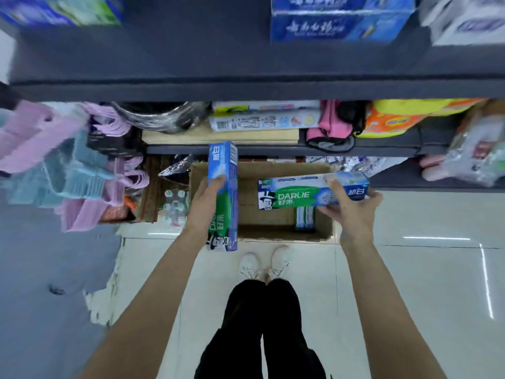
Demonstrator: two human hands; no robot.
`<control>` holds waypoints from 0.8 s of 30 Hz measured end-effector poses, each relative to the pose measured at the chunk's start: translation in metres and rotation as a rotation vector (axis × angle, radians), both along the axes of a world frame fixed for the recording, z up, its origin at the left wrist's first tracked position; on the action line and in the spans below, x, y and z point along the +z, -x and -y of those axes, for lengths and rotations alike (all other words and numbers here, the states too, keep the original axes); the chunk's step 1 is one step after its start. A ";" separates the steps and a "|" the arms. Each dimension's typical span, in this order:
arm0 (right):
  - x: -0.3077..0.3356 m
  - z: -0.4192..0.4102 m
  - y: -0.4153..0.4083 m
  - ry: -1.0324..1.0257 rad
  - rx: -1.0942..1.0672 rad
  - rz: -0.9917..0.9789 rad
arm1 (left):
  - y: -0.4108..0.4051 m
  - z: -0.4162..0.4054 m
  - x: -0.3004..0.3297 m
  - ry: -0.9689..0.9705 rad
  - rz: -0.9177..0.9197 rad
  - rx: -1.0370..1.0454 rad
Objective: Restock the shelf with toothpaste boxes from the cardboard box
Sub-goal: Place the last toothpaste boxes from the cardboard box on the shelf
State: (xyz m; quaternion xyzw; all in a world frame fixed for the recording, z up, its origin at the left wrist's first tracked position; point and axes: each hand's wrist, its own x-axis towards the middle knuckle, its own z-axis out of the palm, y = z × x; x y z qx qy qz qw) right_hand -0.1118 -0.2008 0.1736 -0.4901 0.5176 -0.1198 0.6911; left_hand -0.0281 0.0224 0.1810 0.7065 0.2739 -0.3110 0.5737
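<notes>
Pale floor tiles (410, 283) spread beneath us, and a dark grey shelf (218, 88) crosses the top of the view with lower shelves stepping down behind it. We stand over an open cardboard box (325, 231) that sits on the floor against the bottom shelf, our white shoes (265, 262) just short of its near edge. Our left hand (206, 203) has its grip closed round a toothpaste box (225, 170), held lengthwise away from us above the left side of the cardboard box, fingers curled over its upper face. Our right hand (352, 206) grips a second toothpaste box (300, 194) by its right end, held crosswise above the cardboard box with the DARLIE print facing up. The two held boxes stay apart. Down inside the cardboard box, near its right wall, we see a few more packs (304, 218) standing on end. Blue cartons (338, 20) sit on the top shelf at the right. Pink and blue hangers (54, 160) crowd the left, and a pink cloth item (333, 124) lies on the middle shelf beside yellow packaging (410, 116)
</notes>
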 end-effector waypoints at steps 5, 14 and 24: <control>0.070 -0.005 0.010 -0.023 0.105 0.090 | 0.029 0.011 0.078 0.031 0.153 -0.052; 0.118 0.012 -0.011 0.371 0.956 0.063 | 0.012 -0.031 0.123 0.155 0.179 0.290; 0.166 -0.019 -0.098 1.053 1.398 -0.101 | -0.042 -0.057 0.134 0.217 0.295 0.467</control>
